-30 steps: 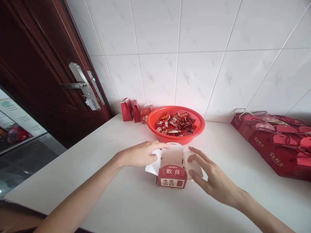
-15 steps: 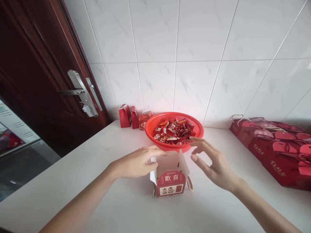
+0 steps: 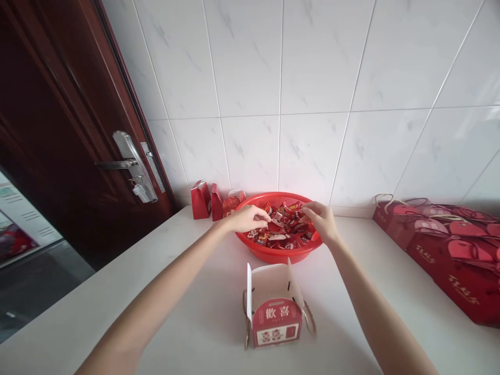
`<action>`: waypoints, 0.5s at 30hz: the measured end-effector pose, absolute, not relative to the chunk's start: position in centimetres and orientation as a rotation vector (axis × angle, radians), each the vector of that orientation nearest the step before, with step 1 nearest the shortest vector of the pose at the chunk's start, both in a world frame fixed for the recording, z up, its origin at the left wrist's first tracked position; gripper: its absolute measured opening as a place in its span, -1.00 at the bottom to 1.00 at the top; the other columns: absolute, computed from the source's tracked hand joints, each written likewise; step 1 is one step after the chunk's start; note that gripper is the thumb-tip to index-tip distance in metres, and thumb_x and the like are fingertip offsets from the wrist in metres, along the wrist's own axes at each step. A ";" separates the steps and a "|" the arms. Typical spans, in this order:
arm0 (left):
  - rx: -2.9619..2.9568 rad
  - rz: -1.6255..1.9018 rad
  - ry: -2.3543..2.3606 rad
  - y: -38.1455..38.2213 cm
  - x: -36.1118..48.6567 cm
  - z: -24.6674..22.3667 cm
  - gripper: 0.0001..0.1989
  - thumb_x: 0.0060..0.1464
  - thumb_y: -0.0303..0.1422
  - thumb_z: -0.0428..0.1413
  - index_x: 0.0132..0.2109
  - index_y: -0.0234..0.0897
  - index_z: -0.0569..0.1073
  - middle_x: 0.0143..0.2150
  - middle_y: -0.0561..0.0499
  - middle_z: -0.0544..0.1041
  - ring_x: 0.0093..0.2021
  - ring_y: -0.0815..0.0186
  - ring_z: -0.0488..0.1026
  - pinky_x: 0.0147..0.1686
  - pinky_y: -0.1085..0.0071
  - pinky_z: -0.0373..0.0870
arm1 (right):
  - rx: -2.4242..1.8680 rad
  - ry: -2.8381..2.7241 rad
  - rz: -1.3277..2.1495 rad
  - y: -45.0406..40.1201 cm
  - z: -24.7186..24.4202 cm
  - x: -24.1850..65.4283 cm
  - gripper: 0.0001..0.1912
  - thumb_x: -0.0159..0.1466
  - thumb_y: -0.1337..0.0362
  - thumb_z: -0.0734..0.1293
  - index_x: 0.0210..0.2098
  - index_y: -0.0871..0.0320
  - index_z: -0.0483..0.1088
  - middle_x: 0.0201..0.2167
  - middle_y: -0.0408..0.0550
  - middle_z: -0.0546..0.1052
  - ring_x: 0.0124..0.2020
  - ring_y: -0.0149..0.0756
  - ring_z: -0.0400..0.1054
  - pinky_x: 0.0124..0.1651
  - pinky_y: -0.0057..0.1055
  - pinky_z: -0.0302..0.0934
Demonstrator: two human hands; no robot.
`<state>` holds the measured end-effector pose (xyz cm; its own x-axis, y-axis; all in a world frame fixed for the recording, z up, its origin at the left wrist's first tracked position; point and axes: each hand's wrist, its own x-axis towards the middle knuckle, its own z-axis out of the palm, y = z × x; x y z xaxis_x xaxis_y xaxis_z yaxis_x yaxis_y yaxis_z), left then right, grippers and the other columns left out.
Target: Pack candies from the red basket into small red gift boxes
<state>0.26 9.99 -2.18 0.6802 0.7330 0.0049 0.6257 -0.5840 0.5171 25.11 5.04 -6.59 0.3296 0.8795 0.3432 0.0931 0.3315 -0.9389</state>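
Inside the red plastic basket (image 3: pixel 269 255) lies a heap of wrapped candies (image 3: pixel 283 229), mostly red. My left hand (image 3: pixel 250 219) reaches over the basket's left rim, thumb and fingers pinched on a small wrapped candy. Over the right side, my right hand (image 3: pixel 319 221) has its fingers curled together at the candies; what they grip, if anything, is hidden. Nearer to me stands a red and white paper gift box (image 3: pixel 276 323), its top open and flaps raised, with rope handles hanging at both sides. Neither hand touches the box.
Small red boxes (image 3: pixel 201 200) stand against the tiled wall (image 3: pixel 250 140), left of the basket. Several dark red gift bags (image 3: pixel 433 255) with cord handles are grouped at the right of the white table (image 3: pixel 187 312). A brown door (image 3: pixel 78 104) is at the left.
Both hands have moved forward from the open box to the candies in the basket, and their fingers have closed in. The view has tilted slightly, so everything sits lower.
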 end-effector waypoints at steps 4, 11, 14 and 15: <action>2.565 0.001 1.079 13.9 3.3 -3.7 -0.71 0.13 -0.48 0.11 -0.06 -0.18 0.65 -0.01 -0.01 0.68 -0.04 0.22 0.60 -0.06 0.42 0.44 | -1.131 -1.053 0.718 5.6 -7.4 25.1 -0.75 -0.06 0.11 0.48 -0.50 0.15 0.49 -0.58 -0.14 0.54 -0.59 -0.31 0.45 -0.44 -0.36 0.40; 2.651 -0.164 0.958 16.7 9.6 -5.7 -0.65 0.00 -0.54 0.15 -0.10 -0.11 0.65 -0.09 0.06 0.69 -0.10 0.19 0.61 -0.12 0.40 0.47 | -1.132 -0.971 0.753 6.1 -7.7 25.7 -0.76 -0.07 0.18 0.49 -0.43 0.14 0.50 -0.48 -0.12 0.57 -0.56 -0.30 0.47 -0.39 -0.30 0.47; 2.715 -0.015 1.007 17.9 11.2 -5.5 -0.56 0.02 -0.58 0.09 0.01 -0.15 0.61 0.04 -0.06 0.64 0.03 0.11 0.56 0.00 0.31 0.45 | -1.120 -0.887 0.730 6.6 -7.9 26.0 -0.75 -0.05 0.20 0.45 -0.36 0.12 0.47 -0.40 -0.11 0.57 -0.49 -0.29 0.50 -0.31 -0.27 0.50; 2.728 0.042 1.029 18.3 11.7 -5.4 -0.53 0.03 -0.59 0.07 0.05 -0.17 0.59 0.11 -0.10 0.60 0.09 0.08 0.52 0.05 0.29 0.43 | -1.115 -0.854 0.721 6.8 -8.1 26.1 -0.74 -0.05 0.20 0.44 -0.35 0.11 0.44 -0.39 -0.11 0.57 -0.46 -0.28 0.51 -0.27 -0.26 0.51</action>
<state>11.65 18.33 -5.35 0.7535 0.6554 -0.0521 0.6489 -0.7285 0.2195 26.10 6.77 -8.05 0.4948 0.8418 0.2158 -0.0719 0.2871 -0.9552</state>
